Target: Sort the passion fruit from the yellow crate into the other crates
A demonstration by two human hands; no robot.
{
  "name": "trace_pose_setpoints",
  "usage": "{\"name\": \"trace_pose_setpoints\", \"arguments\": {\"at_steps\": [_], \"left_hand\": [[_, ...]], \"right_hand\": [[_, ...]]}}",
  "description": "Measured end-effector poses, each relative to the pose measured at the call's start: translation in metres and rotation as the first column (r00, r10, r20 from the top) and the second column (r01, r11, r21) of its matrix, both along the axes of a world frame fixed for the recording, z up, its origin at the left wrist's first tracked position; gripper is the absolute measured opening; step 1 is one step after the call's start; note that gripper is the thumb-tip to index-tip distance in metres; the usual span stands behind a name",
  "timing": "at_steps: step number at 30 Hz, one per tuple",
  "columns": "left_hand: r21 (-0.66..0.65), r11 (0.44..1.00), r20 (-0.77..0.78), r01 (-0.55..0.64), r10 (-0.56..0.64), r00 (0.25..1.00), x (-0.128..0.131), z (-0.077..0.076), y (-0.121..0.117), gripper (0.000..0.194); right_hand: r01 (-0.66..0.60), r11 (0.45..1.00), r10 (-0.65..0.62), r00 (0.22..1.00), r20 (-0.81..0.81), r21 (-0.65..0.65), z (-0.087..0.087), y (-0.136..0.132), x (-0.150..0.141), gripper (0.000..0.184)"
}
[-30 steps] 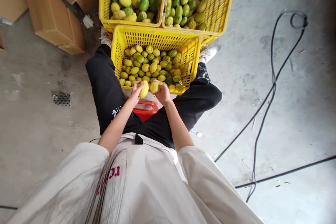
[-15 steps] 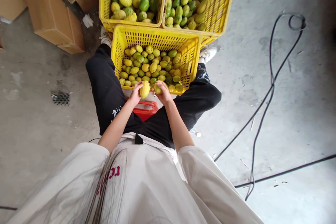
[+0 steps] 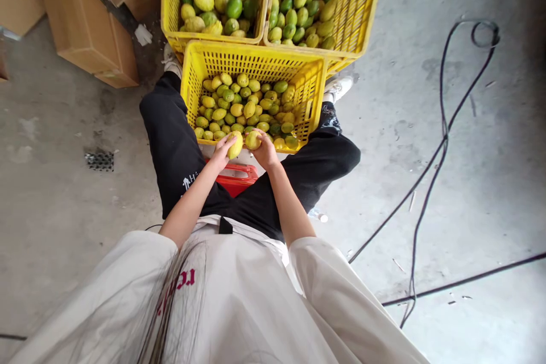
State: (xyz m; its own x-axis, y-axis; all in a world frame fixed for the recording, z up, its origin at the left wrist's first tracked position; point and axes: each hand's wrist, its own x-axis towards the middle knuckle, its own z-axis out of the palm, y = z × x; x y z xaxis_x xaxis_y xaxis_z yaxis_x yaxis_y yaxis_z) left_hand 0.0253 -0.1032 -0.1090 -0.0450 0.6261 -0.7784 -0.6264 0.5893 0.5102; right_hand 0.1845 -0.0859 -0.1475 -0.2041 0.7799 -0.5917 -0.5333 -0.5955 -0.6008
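My left hand (image 3: 221,152) is closed around a yellow lemon (image 3: 235,145), its fingers along the left side of the fruit. Close beside it, my right hand (image 3: 267,151) grips a second, greenish-yellow lemon (image 3: 252,140). Both hands are over the near rim of a yellow plastic crate (image 3: 313,77) that stands between my legs. Inside that crate lie many yellow and green lemons (image 3: 236,110). Part of each held lemon is hidden by my fingers.
Beyond stand two more yellow crates, the left crate (image 3: 170,5) and right crate (image 3: 362,5), holding green and yellow fruit. A red plastic object (image 3: 236,183) shows between my thighs. Cardboard boxes (image 3: 81,23) stand at left; a black cable (image 3: 446,131) lies at right.
The lemon in my right hand has turned and now shows more of its surface. The lemon in my left hand has tilted slightly. Both hands stay in nearly the same place.
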Motion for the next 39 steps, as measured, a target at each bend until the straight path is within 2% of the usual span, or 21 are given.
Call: {"name": "trace_pose_setpoints", "arguments": {"at_steps": [3,6,10,14,17,22,23,27,32,39], "left_hand": [[-0.002,0.999,-0.016,-0.04,0.04,0.999,0.0,0.003,0.002,0.003],[0.013,0.998,-0.007,-0.067,0.067,0.998,0.0,0.007,0.003,0.017],[-0.035,0.995,0.045,-0.092,0.094,0.995,0.0,0.009,0.004,0.011],[-0.075,0.993,0.08,-0.095,0.101,0.992,-0.001,0.009,0.004,0.016],[-0.052,0.993,0.094,-0.104,0.108,0.99,-0.002,0.01,0.005,0.027],[-0.03,0.994,0.084,-0.105,0.108,0.991,-0.001,0.011,0.004,0.008],[-0.027,0.994,0.077,-0.105,0.107,0.991,0.0,0.011,0.003,0.011],[-0.03,0.998,0.028,-0.061,0.061,0.998,0.003,0.009,0.0,0.023],[-0.012,0.999,0.076,0.052,-0.051,0.996,0.003,0.007,-0.001,0.017],[-0.035,0.999,0.057,-0.001,0.003,0.998,0.003,0.006,0.0,0.029]], "right_hand": [[-0.026,1.0,0.025,0.999,0.029,0.009,0.002,-0.001,-0.002,0.043],[-0.09,0.996,0.088,0.994,0.06,0.025,0.008,-0.004,-0.004,0.048],[-0.135,0.989,0.128,0.987,0.097,0.064,0.015,-0.006,-0.006,0.04],[-0.056,0.997,0.05,0.993,0.11,0.047,0.015,-0.003,-0.004,0.035],[0.016,1.0,-0.016,0.999,0.034,-0.002,0.013,-0.002,0.001,0.035],[0.077,0.996,-0.083,0.984,-0.156,-0.045,0.012,-0.001,0.012,0.034],[0.081,0.996,-0.088,0.982,-0.168,-0.047,0.013,-0.001,0.013,0.033],[0.049,0.996,-0.058,0.991,-0.121,-0.074,0.015,0.0,0.011,0.031],[-0.003,0.998,-0.001,0.998,-0.069,-0.058,0.02,-0.002,0.007,0.036],[-0.043,0.998,0.045,0.997,0.058,-0.049,0.019,-0.003,0.0,0.042]]}}
